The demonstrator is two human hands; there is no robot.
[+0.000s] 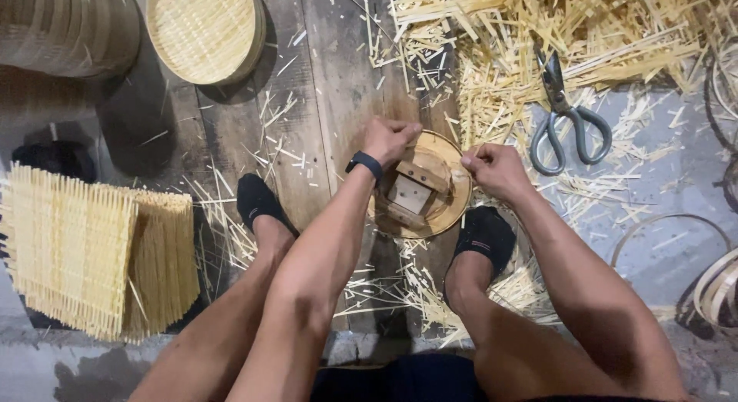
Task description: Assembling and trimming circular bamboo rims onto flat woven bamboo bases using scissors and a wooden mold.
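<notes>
Hands first: the left hand (pixel 390 138) is curled over the far rim of a round bamboo frame (pixel 455 188), fingers closed on its edge, a dark wristband (pixel 364 163) just behind it. The right hand (pixel 496 168) is closed in a pinch at the frame's right rim — whether it holds a thin strip I cannot tell, the fingers hide it. Inside the frame sits a small wooden block (pixel 410 193), and the whole piece rests on the plank floor (pixel 323 87) between the person's two feet in dark socks (pixel 257 201).

To my eye the work at the rim goes best with the left hand pressing the frame flat and steady while the right does the fine fitting, and with both feet kept close so the frame cannot turn.

Outward from the frame: big scissors (pixel 565 117) lie just to its right, on a drift of bamboo offcuts (pixel 538 33) that spreads beyond it. Well to the frame's left stands a stack of woven bamboo mats (pixel 92 256). Beyond the frame on the left, a finished round tray (pixel 204 29) lies on the planks — and bent bamboo hoops (pixel 715 287) lie at the far right.
</notes>
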